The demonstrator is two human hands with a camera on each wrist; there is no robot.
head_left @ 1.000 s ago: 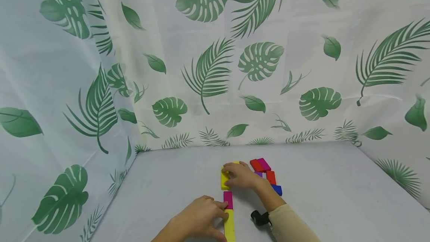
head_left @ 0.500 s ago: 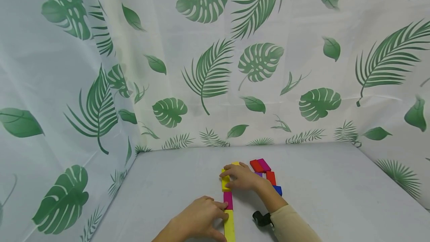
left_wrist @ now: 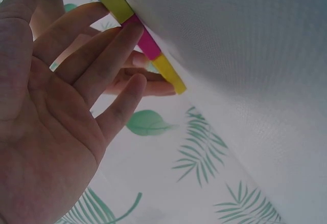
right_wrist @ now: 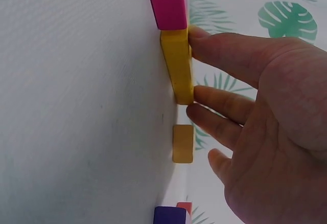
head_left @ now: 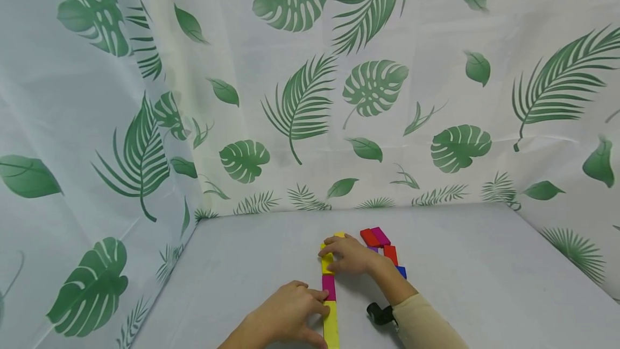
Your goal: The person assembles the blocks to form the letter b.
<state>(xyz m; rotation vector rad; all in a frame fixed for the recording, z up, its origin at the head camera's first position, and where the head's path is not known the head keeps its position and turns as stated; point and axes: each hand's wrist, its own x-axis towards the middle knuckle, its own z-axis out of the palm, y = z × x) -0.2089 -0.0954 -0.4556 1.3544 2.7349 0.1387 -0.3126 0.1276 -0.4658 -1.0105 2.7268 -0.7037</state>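
A row of flat, coloured blocks lies on the table in the head view: a long yellow block (head_left: 331, 330) nearest, a magenta block (head_left: 329, 286) in the middle and a yellow block (head_left: 326, 264) beyond it. My left hand (head_left: 288, 314) rests its outstretched fingertips on the magenta block and the long yellow one. My right hand (head_left: 351, 255) pinches the farther yellow block; in the right wrist view its thumb (right_wrist: 219, 47) is near the magenta end and two fingers are at the other end. The magenta and farther yellow blocks meet end to end.
Another yellow block (head_left: 340, 235) lies just beyond the right hand. Red (head_left: 370, 238), magenta (head_left: 380, 236), purple and blue blocks sit in a group to the right. A black device (head_left: 380, 314) is by the right wrist. Leaf-patterned sheets (head_left: 310, 123) wall the table.
My right hand has drawn the farther yellow block nearer and slightly right; the gap to the magenta block has closed and the two now line up. My left hand has stayed in place.
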